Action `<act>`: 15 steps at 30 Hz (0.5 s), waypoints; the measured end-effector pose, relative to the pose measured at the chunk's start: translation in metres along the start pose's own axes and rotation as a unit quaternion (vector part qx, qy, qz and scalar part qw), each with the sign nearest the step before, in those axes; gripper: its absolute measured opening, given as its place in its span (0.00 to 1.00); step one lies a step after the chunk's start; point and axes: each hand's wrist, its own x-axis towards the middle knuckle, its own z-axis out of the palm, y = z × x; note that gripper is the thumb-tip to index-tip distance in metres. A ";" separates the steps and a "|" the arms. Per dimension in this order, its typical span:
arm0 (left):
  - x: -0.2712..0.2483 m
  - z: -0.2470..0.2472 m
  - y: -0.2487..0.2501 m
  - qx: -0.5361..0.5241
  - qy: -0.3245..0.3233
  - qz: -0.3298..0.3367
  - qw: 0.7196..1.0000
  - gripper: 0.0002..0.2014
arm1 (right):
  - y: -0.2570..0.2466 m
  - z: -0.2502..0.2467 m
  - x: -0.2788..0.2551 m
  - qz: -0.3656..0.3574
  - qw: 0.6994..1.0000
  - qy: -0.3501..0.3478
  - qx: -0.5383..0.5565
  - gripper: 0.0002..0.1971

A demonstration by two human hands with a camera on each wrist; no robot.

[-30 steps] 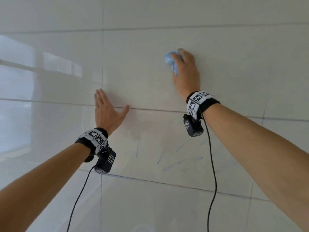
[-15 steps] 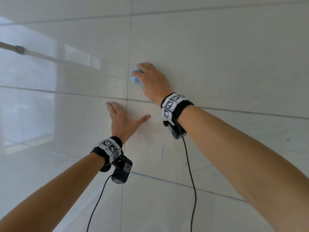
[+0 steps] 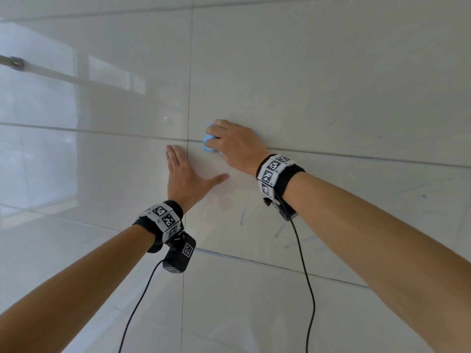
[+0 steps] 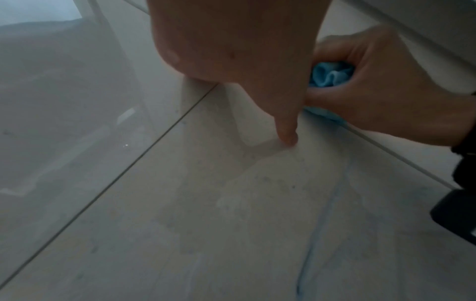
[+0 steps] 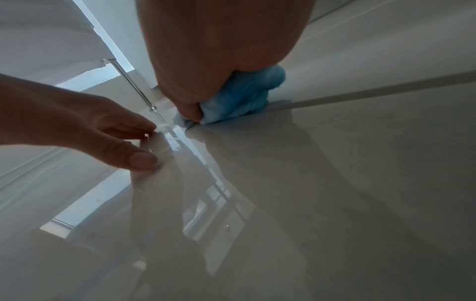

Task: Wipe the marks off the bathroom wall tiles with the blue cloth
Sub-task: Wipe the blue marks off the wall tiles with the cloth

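Right hand [image 3: 235, 145] clutches the bunched blue cloth [image 3: 209, 145]; left hand [image 3: 184, 178] braces flat, released; the wad may skip the blue marks [image 3: 243, 216] below.

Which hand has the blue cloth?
The right hand has it, its fingers curled round the bunched blue cloth against the wall tiles. The left hand holds nothing, resting flat there.
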 end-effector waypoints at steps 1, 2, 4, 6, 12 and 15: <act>-0.002 0.002 0.005 0.000 0.001 0.000 1.000 0.79 | 0.007 -0.006 -0.012 -0.008 1.000 0.015 -0.001 0.16; -0.003 0.004 0.010 -0.001 0.002 -0.001 1.000 0.79 | 0.014 -0.012 -0.025 -0.016 1.000 0.027 -0.002 0.16; -0.006 0.007 0.020 -0.006 0.005 -0.002 1.000 0.78 | 0.030 -0.025 -0.053 -0.025 0.999 0.043 -0.001 0.18; -0.010 0.010 0.030 -0.007 0.009 0.006 1.000 0.77 | 0.048 -0.038 -0.080 -0.015 0.999 0.048 -0.005 0.19; -0.013 0.017 0.073 0.006 0.012 0.063 0.998 0.77 | 0.093 -0.078 -0.104 0.018 0.995 0.083 -0.044 0.19; -0.006 0.016 0.094 0.005 0.014 0.069 0.997 0.79 | 0.123 -0.120 -0.080 0.109 0.975 0.187 -0.050 0.16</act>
